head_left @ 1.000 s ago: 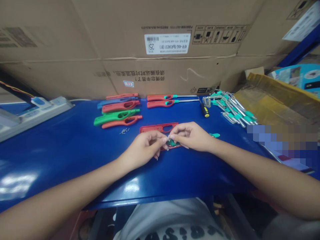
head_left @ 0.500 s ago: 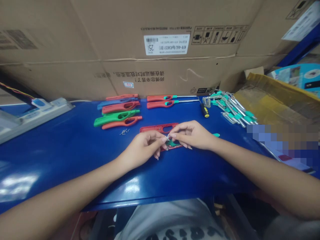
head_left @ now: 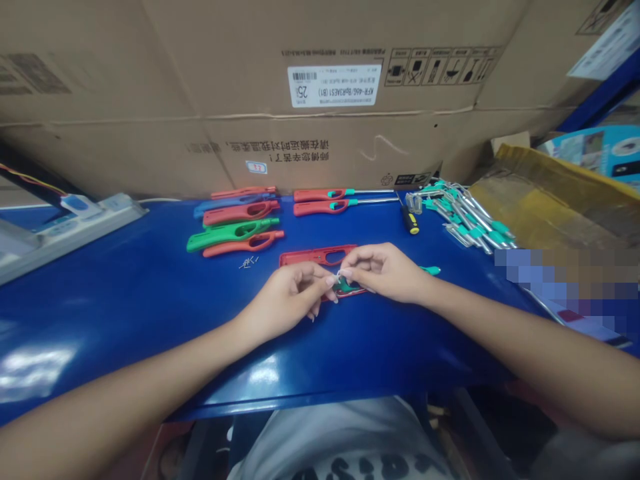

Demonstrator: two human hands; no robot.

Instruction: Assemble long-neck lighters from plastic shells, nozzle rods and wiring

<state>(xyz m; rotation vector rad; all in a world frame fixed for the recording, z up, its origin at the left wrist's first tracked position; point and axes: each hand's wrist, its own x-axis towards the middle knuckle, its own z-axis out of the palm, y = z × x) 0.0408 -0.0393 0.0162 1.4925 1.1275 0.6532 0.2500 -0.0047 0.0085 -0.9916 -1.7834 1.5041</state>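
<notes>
My left hand (head_left: 293, 295) and my right hand (head_left: 384, 271) meet at the middle of the blue table (head_left: 125, 300), fingertips pinched together on a small teal part (head_left: 345, 286) with a pale bit at its top. Under and behind the hands lies an open red lighter shell half (head_left: 320, 257). A teal piece (head_left: 430, 270) lies just right of my right wrist. Several tiny screws (head_left: 249, 263) rest left of the shell.
Red, blue and green lighter shells (head_left: 235, 223) lie at the back left, two assembled red lighters (head_left: 340, 201) behind the hands. A small screwdriver (head_left: 410, 221) and a heap of metal-and-teal tube parts (head_left: 465, 217) sit at right. Cardboard boxes (head_left: 300, 100) wall the back.
Both hands stay over the shell; the fingertips shift only slightly on the small teal part.
</notes>
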